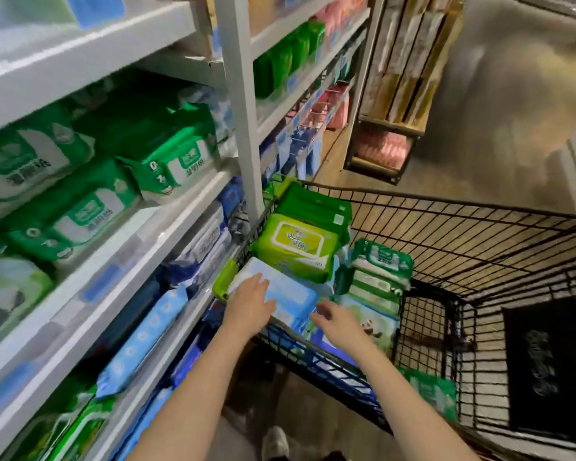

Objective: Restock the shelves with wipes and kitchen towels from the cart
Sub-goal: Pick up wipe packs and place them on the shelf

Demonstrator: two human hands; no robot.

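Two hands in over the cart (446, 202) rim now (black wire, parked tight against the shelves (113, 58)). Packed into the cart's end nearest the shelves: a blue pack (293, 296) on top at the near corner, a lime pack (296, 247) just behind and touching it, a green pack (316, 202) tilted up at the far corner. Right of those, a stack (381, 264) of green-and-white packs, and nearer still a panda pack (374, 327) lying flat. Further right on the wire floor, a black panel (546, 367), well apart from the wipes. Through the wire lower down, a low pack (433, 390), green too.

Left hand (250, 304) flat on the blue pack's near end, fingers straight, resting and not gripping. Right hand (340, 322) just beside that pack's right corner, fingers loosely spread and blurred, holding nothing; cannot tell whether touching.

Over on the left, shelf wipes (64, 207) in green rows on the middle board, white-and-blue packs (207, 244) one board down, and lower again a dotted pack (147, 334) leaning out past the shelf edge. Right at the cart's far-left corner, a white post (243, 128), hard against the wire. Beyond the cart, a wooden rack (406, 128) on the floor, with pink packs (379, 151) on its bottom level. Down between the forearms, a shoe (275, 444).
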